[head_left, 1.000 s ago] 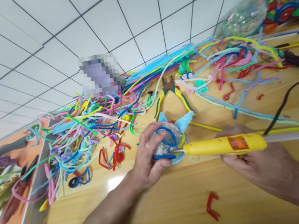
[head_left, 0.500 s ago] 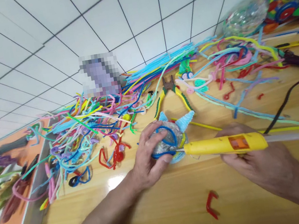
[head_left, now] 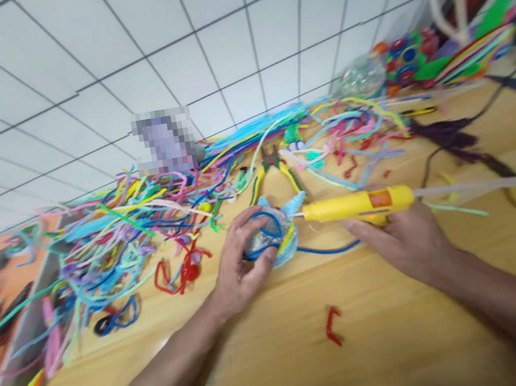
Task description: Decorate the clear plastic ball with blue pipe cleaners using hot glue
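My left hand point(head_left: 243, 257) is closed around a clear, round plastic piece point(head_left: 259, 245) trimmed with blue, yellow and light-blue pipe cleaners. Two light-blue points stick up from its far side. A loose blue pipe cleaner point(head_left: 328, 249) runs from it to the right, passing toward my other hand. In my right hand point(head_left: 404, 235) is a yellow glue gun point(head_left: 353, 205), gripped by its handle, with a long whitish glue stick point(head_left: 486, 184) out of its back end. Its metal nozzle is close beside the round piece; whether they touch I cannot tell.
Green-and-yellow pliers point(head_left: 273, 167) lie just beyond my left hand. A tangled heap of coloured pipe cleaners point(head_left: 131, 226) spreads along the wall on the left. A bent red piece point(head_left: 333, 326) lies near the front. The glue gun's dark cord point(head_left: 429, 159) trails to the right.
The glue gun's nozzle has shifted from the round piece's lower right to its upper right side. The loose blue pipe cleaner now shows below the gun. The whole view has swung rightward.
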`<control>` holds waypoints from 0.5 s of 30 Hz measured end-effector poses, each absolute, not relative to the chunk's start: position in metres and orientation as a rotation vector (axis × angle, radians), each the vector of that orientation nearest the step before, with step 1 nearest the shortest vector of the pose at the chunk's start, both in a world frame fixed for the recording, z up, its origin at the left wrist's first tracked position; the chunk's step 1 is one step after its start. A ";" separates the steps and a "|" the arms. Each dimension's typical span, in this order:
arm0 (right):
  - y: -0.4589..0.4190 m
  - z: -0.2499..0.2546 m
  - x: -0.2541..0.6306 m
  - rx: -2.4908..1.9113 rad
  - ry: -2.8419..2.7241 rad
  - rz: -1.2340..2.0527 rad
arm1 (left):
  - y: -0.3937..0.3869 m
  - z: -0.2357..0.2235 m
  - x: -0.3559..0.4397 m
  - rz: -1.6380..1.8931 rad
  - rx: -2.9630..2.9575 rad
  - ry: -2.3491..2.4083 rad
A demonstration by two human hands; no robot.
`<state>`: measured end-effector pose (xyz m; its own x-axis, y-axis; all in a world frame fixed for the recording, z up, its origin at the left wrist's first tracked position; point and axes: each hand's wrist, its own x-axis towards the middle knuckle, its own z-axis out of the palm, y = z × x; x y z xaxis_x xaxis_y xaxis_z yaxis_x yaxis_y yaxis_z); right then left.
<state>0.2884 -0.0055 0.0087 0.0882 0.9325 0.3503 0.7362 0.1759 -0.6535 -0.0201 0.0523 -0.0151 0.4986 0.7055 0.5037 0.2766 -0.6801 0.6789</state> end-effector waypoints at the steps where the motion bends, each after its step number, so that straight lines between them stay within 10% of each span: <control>1: -0.004 0.019 0.294 -1.632 -1.645 0.320 | 0.051 -0.015 -0.021 1.072 2.215 0.829; 15: -0.030 0.013 0.528 -2.438 -0.734 -0.080 | 0.059 -0.027 -0.020 1.154 2.210 0.822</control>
